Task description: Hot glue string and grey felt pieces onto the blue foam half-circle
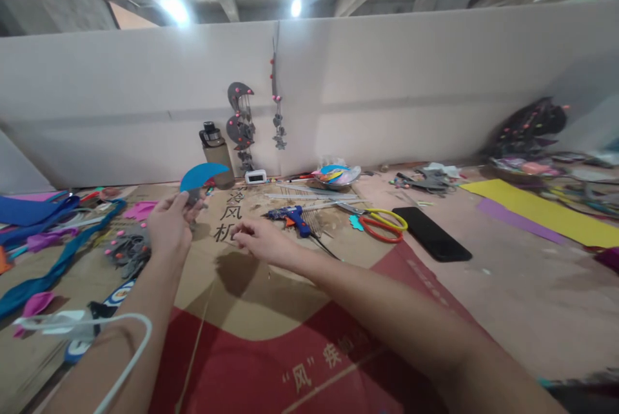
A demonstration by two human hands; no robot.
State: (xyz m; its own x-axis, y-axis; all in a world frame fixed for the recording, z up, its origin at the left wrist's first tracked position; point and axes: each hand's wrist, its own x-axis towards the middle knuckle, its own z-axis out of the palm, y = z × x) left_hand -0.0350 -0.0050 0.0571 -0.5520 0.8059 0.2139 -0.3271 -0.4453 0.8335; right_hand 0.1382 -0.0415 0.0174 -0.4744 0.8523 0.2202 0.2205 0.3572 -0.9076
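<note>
My left hand [171,224] is raised over the cardboard, its fingers pinched on a blue crescent-shaped piece [203,174], with a small grey part showing below it. My right hand [258,240] hovers to its right, above the printed cardboard [285,298]. Its fingers are curled together, and whatever they may hold is too small to make out. Just beyond the right hand lies a blue glue gun [300,220]. To the left of my left wrist is a grey bundle [128,249] with pink dots.
Scissors [384,226] with yellow and orange handles and a black phone [430,233] lie to the right. A bottle [220,153], a small digital clock [255,177] and a dish [336,174] of coloured pieces stand along the white partition [396,78]. A white cable [140,353] crosses my left forearm.
</note>
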